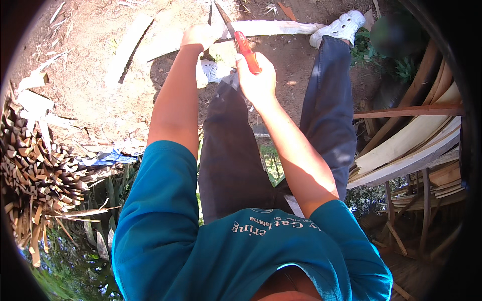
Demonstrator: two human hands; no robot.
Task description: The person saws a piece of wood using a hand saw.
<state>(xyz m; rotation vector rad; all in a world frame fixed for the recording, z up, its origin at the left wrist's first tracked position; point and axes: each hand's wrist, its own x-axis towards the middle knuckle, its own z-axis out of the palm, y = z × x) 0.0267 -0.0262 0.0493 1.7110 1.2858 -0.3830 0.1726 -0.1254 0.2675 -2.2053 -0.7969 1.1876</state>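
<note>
My right hand (258,80) is closed around the red handle of a saw (244,50), whose narrow dark blade points away and slightly left. The blade crosses a long pale wooden plank (273,28) lying low over the dirt. To the left of the blade, my left hand (200,37) grips the plank; its fingers are partly washed out by sunlight. My right foot, in a white clog (341,27), rests at the plank's right end. Another white clog (213,70), on my left foot, is below the plank, near my left wrist.
Another pale plank (129,46) lies on the bare dirt at left. A big stack of split wood sticks (37,160) stands at the left edge, by a blue sheet (111,157). Long curved boards (406,145) rest on a wooden rack at right. Wood scraps litter the ground.
</note>
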